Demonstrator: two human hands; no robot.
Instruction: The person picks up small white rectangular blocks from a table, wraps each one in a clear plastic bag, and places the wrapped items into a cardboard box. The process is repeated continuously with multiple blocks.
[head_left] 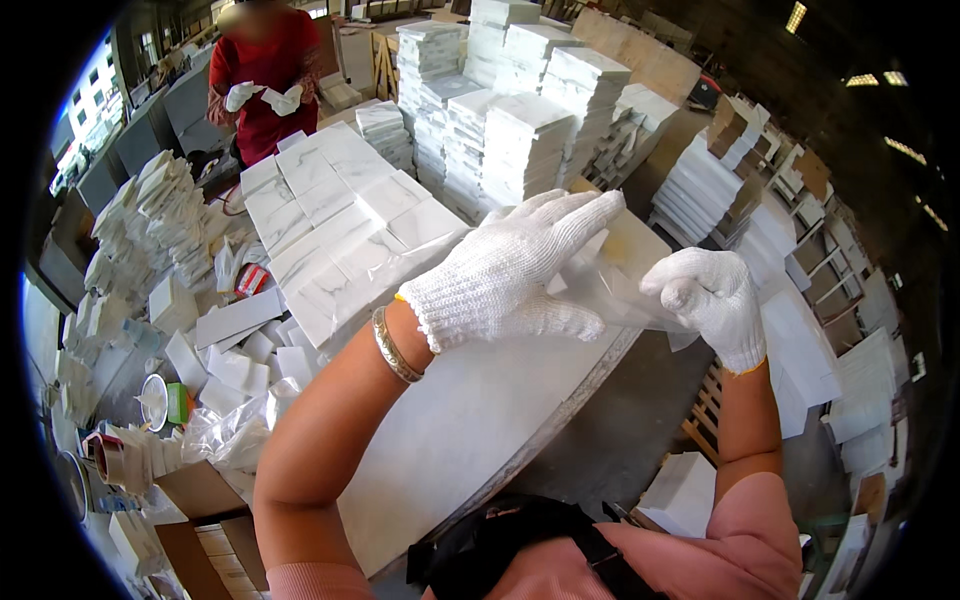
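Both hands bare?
No: the left hand and right hand both wear white knit gloves, holding a clear plastic bag between them.

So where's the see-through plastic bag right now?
In the head view, the clear plastic bag is right of centre, stretched between the gloved left hand and right hand, above the white marble slab.
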